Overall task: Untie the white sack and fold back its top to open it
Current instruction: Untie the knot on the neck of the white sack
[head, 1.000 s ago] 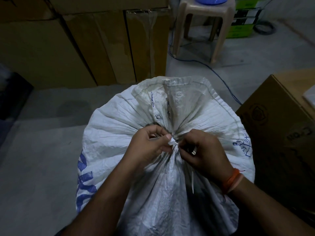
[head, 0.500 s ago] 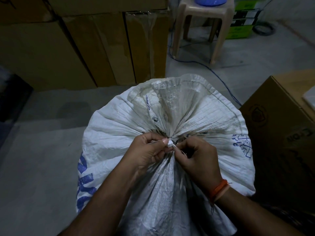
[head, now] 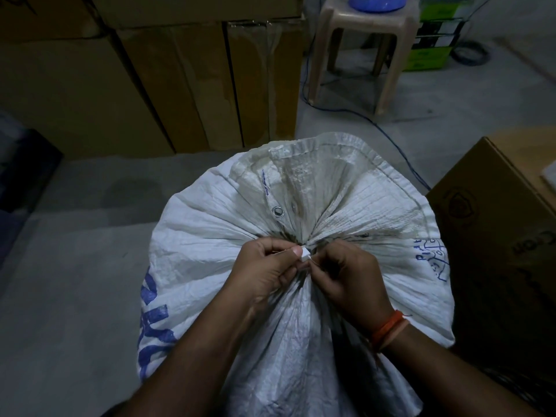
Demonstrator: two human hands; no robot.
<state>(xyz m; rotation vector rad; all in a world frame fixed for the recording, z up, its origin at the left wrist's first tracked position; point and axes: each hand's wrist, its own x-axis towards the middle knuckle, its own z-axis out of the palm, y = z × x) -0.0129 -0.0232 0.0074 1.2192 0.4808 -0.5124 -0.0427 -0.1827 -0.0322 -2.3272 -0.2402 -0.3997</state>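
A white woven sack with blue print stands on the floor right in front of me, its top gathered into a bunch at the neck. The free top edge fans out beyond the neck, with a metal eyelet showing. A white tie binds the neck. My left hand pinches the tie's small white end between thumb and fingers. My right hand, with an orange band at the wrist, pinches the tie from the other side, fingers curled. The knot itself is mostly hidden by my fingers.
Tall cardboard boxes stand behind the sack. A brown carton sits close on the right. A plastic stool with a blue object on it stands at the back, and a blue cable runs across the grey floor.
Both hands have stayed at the neck, working the tie. The right hand has shifted slightly towards the left hand, and the loose strand that hung below it is no longer visible.
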